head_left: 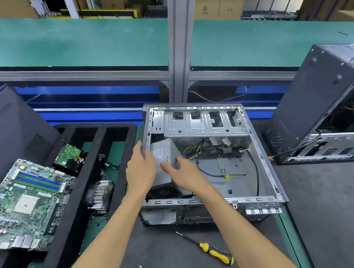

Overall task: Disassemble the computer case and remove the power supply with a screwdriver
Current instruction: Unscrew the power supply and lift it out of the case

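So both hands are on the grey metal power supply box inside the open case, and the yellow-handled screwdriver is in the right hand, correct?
Not quite. In the head view, the yellow-handled screwdriver lies on the dark mat in front of the open case; both hands, left and right, are on the grey metal power supply box.

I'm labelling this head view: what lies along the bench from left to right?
Motherboard → heatsink → left hand → right hand → second case.
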`<control>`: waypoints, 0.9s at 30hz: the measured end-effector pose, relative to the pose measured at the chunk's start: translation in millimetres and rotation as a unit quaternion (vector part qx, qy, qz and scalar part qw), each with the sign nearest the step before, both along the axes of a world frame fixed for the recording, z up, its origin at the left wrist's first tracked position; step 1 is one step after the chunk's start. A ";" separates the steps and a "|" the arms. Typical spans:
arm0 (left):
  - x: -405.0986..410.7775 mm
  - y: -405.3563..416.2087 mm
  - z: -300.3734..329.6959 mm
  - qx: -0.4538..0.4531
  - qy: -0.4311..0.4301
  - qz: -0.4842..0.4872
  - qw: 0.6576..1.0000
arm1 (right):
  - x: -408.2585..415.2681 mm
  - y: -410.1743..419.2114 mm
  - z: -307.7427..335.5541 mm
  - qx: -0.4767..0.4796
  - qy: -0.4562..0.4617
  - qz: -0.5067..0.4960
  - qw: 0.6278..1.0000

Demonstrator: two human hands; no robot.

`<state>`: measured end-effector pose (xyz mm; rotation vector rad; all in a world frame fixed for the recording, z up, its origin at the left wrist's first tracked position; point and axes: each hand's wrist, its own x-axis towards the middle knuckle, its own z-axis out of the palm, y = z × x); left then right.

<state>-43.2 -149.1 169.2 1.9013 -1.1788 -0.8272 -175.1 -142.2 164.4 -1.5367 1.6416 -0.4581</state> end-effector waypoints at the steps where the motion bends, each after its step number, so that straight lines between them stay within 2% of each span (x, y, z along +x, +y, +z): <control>1: -2.9 1.2 0.3 0.003 -0.040 -0.010 0.999 | -7.6 0.2 1.0 0.010 -0.017 0.003 1.000; 5: -10.5 3.6 -1.4 -0.019 -0.128 -0.041 0.991 | -35.0 6.6 7.1 0.073 -0.179 -0.027 0.981; 10: -11.9 2.1 -8.3 -0.111 -0.235 -0.087 0.962 | -29.8 7.8 11.4 0.058 -0.157 -0.040 0.985; 13: -10.9 0.9 -12.8 -0.138 -0.302 -0.133 0.934 | -32.5 6.7 10.6 0.076 -0.182 -0.054 0.979; 16: -13.3 1.6 -14.6 -0.159 -0.342 -0.194 0.906 | -35.6 6.8 9.3 0.075 -0.196 -0.111 0.971; 18: -14.5 2.9 -15.2 -0.154 -0.327 -0.229 0.904 | -33.8 6.6 5.1 0.031 -0.146 -0.147 0.978; 21: -13.1 2.5 -15.1 -0.144 -0.269 -0.248 0.919 | -30.6 9.3 3.8 -0.049 -0.086 -0.186 0.977; 24: -8.2 0.4 -14.4 -0.126 -0.196 -0.244 0.941 | -29.7 10.6 1.5 -0.084 -0.048 -0.172 0.980; 27: -6.5 0.0 -14.9 -0.135 -0.157 -0.249 0.946 | -24.7 9.4 4.5 -0.091 -0.008 -0.149 0.985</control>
